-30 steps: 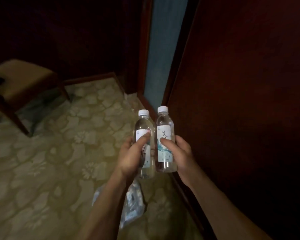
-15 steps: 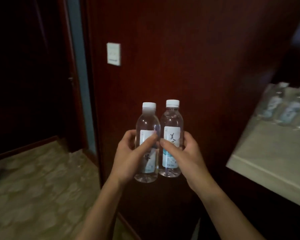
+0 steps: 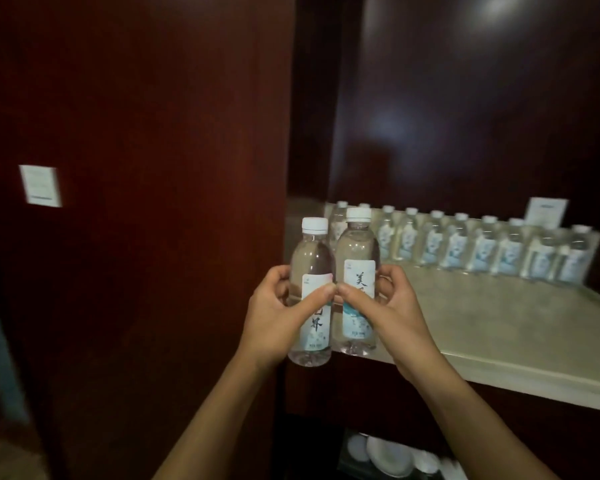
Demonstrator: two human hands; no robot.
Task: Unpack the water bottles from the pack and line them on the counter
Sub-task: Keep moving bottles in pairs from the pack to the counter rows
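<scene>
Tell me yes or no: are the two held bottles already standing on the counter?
No: the left hand and right hand hold both bottles in the air before the counter.

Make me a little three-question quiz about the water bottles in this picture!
1. True or false: the left hand and right hand each hold one bottle.
2. Where does the row of bottles stand? A) at the back of the counter B) on the floor C) on a chair
3. Fill in: the held left bottle and right bottle have ____ caps.

Key: 1 true; 2 A; 3 white.
</scene>
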